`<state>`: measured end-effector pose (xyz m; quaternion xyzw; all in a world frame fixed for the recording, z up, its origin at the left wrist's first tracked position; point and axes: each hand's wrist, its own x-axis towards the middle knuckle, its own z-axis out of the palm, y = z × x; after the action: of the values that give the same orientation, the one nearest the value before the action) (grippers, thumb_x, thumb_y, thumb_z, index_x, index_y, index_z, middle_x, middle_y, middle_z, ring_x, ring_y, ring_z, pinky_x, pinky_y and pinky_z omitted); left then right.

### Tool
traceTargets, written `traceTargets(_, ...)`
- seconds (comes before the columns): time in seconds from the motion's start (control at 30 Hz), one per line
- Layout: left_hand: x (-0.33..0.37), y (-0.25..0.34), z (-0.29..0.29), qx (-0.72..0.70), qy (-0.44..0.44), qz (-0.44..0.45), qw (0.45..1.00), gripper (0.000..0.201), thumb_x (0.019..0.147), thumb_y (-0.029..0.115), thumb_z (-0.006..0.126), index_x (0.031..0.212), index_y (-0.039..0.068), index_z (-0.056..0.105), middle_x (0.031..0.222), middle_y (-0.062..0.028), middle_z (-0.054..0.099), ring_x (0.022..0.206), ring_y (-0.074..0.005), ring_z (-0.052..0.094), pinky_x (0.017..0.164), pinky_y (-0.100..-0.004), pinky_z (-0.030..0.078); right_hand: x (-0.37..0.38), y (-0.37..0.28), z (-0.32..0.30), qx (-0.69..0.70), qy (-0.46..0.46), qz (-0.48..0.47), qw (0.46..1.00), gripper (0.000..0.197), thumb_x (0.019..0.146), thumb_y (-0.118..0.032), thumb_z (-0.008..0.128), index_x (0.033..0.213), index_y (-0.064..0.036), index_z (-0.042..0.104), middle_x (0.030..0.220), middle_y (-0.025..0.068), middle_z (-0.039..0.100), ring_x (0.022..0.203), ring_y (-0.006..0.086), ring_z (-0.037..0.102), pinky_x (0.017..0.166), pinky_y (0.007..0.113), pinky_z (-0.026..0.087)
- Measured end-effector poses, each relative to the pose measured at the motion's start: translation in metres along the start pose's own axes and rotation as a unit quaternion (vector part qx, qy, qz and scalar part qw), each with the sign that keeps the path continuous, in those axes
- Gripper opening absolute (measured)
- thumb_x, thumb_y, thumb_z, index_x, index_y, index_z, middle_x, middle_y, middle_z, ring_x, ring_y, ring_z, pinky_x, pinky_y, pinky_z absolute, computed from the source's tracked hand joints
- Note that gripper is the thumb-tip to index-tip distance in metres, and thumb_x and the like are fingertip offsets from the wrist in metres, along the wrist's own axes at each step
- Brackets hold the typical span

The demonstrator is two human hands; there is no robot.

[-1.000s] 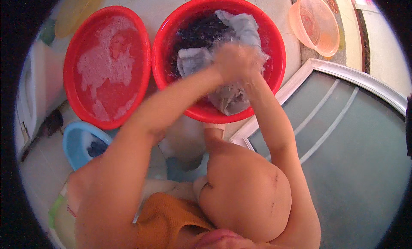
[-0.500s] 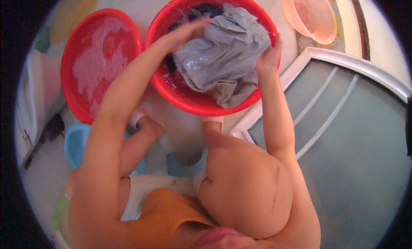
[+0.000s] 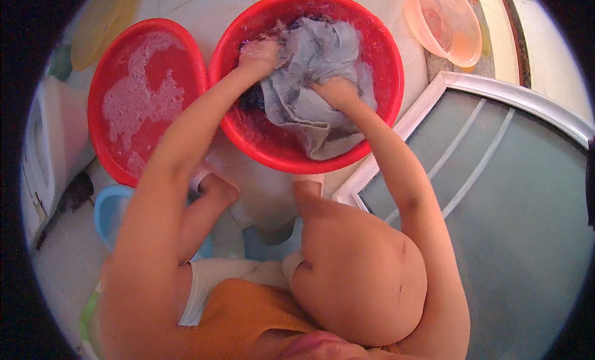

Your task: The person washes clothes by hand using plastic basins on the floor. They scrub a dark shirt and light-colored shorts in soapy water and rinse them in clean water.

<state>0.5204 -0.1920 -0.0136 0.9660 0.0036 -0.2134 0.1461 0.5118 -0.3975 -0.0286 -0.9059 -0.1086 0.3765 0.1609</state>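
Note:
A wet grey garment lies bunched in water inside a red basin, with dark cloth partly under its left side. My left hand is down in the water at the garment's left edge; splashes and blur hide its fingers. Bent into the middle folds, my right hand is closed on the garment, its fingertips buried in the cloth. A paler grey edge of the garment hangs toward the basin's near wall.
Left of it, a second red basin holds sudsy water. Also around are a peach basin at the far right, a yellowish basin at the far left, and a blue basin by my leg. A framed glass panel takes up the right side.
My right hand has left the basin's right rim and moved left into the garment. My left hand has dropped slightly lower and left. The garment is more bunched and drawn inward.

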Motion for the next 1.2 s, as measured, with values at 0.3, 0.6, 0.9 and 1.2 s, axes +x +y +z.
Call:
traceTargets(0.3,-0.065,0.158,0.013,-0.164,0.393,0.218,0.878,0.015,0.073,0.017,0.051,0.083,0.010,0.058,0.066,-0.0105,0.052,0.061,-0.0304,0.052,0.056,-0.0433,0.041,0.002,0.005,0.020,0.797,0.054,0.003,0.602,0.040,0.080,-0.032,0.050,0.104,-0.0016,0.057,0.102,0.0174,0.059,0.095,0.0326,0.055,0.088,0.040,0.040)
traceTargets(0.6,-0.006,0.042,0.044,-0.301,0.311,0.045,0.900,0.036,0.079,0.032,0.056,0.104,0.006,0.053,0.089,-0.0168,0.061,0.087,-0.0327,0.059,0.078,-0.0403,0.045,-0.037,0.030,-0.052,0.869,-0.039,-0.040,0.491,0.048,0.076,-0.038,0.052,0.109,-0.0034,0.054,0.110,0.0149,0.056,0.102,0.0306,0.053,0.093,0.043,0.038)
traceTargets(0.9,-0.002,0.073,0.028,-0.082,0.125,0.002,0.989,0.032,0.075,0.011,0.051,0.105,0.004,0.054,0.089,-0.0175,0.061,0.078,-0.0333,0.061,0.070,-0.0423,0.049,0.035,0.131,0.005,0.163,0.191,0.043,0.967,0.055,0.076,-0.043,0.057,0.098,0.0072,0.060,0.099,0.0241,0.059,0.095,0.0333,0.057,0.084,0.036,0.041)
traceTargets(1.2,-0.017,0.087,-0.011,-0.203,0.137,-0.093,0.965,0.024,0.084,0.020,0.046,0.100,0.003,0.051,0.092,-0.0211,0.060,0.088,-0.0377,0.058,0.075,-0.0466,0.046,0.021,0.023,0.003,0.310,0.162,-0.035,0.936,0.040,0.086,-0.035,0.041,0.102,-0.0029,0.060,0.085,0.0173,0.061,0.087,0.0290,0.059,0.078,0.042,0.042)
